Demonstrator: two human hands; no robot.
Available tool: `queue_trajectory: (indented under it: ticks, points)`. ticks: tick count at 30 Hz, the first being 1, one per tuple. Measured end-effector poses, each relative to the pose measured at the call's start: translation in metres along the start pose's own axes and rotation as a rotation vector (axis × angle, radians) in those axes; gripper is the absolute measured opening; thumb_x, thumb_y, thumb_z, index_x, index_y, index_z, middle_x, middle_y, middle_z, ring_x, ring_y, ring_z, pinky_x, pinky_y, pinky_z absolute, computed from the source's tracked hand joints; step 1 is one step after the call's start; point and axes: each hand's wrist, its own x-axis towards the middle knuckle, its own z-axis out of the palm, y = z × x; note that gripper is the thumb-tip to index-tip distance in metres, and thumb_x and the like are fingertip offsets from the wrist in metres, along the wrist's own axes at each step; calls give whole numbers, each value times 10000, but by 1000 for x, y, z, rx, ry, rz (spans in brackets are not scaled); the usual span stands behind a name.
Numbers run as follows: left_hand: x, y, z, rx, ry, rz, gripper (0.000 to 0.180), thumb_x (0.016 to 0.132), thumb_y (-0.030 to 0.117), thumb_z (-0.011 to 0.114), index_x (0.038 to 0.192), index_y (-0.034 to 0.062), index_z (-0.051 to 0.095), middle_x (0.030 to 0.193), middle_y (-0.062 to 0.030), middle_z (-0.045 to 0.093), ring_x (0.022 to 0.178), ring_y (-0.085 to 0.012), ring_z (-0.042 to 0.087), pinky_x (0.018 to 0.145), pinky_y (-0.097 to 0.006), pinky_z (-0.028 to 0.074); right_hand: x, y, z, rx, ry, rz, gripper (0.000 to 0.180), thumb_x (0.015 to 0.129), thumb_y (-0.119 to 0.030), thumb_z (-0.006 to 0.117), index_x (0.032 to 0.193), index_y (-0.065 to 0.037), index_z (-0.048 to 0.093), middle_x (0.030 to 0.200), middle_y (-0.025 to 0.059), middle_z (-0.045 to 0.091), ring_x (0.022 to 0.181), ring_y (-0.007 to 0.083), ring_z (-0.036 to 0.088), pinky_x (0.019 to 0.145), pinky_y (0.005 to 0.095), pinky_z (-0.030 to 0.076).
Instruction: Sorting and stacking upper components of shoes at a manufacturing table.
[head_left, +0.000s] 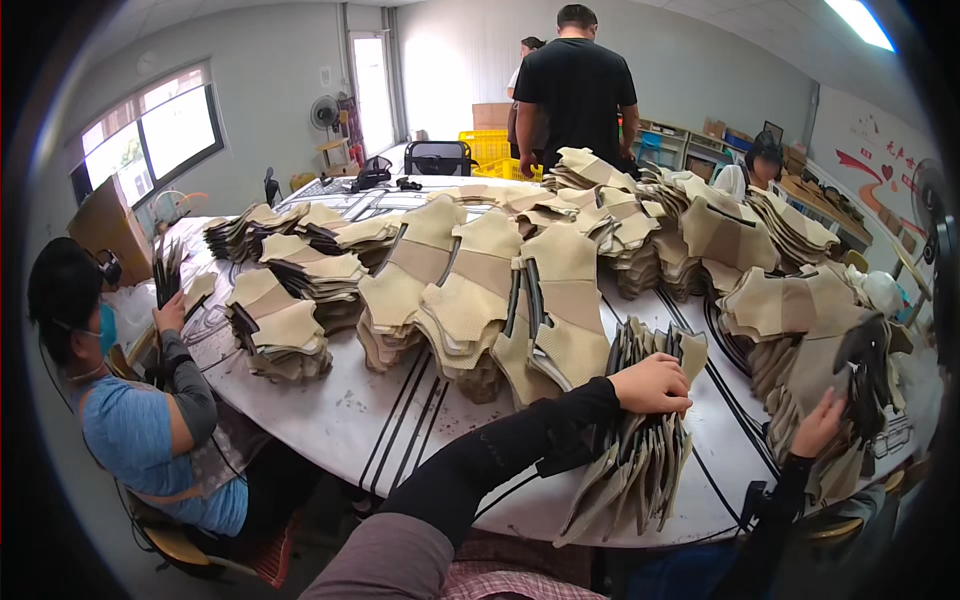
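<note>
My left hand (652, 385) lies across the top of a bundle of beige fabric pieces (630, 480) with dark edges, its fingers closed over them. The bundle stands on its edges at the table's near side, the pieces fanned out below. Farther right, my right hand (820, 425) grips the edge of a grey-beige fabric piece (818, 372), slightly blurred; its fingertips are partly hidden. Dark-edged pieces (868, 385) hang beside that hand. Behind my left hand, tall stacks of shaped beige pieces (570, 290) with brown middle bands lean together.
More stacks (280, 325) cover the white table (330, 420), which has black line markings. At the left a seated person (165, 420) holds dark pieces. Across the table stand a person in black (577, 95) and another behind. Someone sits at the far right (750, 175). Yellow crates (485, 150) are behind.
</note>
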Motion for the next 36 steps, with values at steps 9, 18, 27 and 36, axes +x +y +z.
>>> queue_trajectory:
  ticks: [9, 18, 27, 36]
  points:
    - [-3, -5, 2, 76, 29, -65, 339, 918, 352, 504, 933, 57, 670, 980, -87, 642, 1070, -251, 538, 1079, -391, 236, -117, -157, -4, 471, -876, -76, 416, 837, 96, 373, 1218, 3, 510, 1037, 250, 614, 972, 390, 615, 808, 355, 479]
    - [-1, 3, -1, -43, 33, -117, 419, 907, 357, 509, 1175, 38, 551, 949, -104, 644, 1031, -250, 555, 1040, -384, 289, -96, -188, -55, 473, -898, 33, 280, 914, -82, 495, 1170, 21, 548, 977, 188, 646, 853, 278, 648, 739, 319, 488]
    - [2, -4, 5, 58, 40, 6, 435, 924, 375, 491, 1223, 73, 584, 956, -100, 641, 1030, -240, 549, 1038, -373, 283, -130, -90, 25, 213, -1037, 17, 480, 1033, -335, 266, 1318, 35, 372, 1271, 198, 462, 1214, 291, 437, 1017, 345, 336]
    - [-6, -2, 1, -29, 116, -124, 476, 931, 356, 460, 1336, 106, 477, 947, -128, 636, 1039, -262, 547, 1034, -379, 282, -158, -97, 118, 1427, -1042, 698, 617, 986, -509, 324, 1393, -50, 256, 1313, 140, 447, 1166, 214, 511, 946, 342, 463]
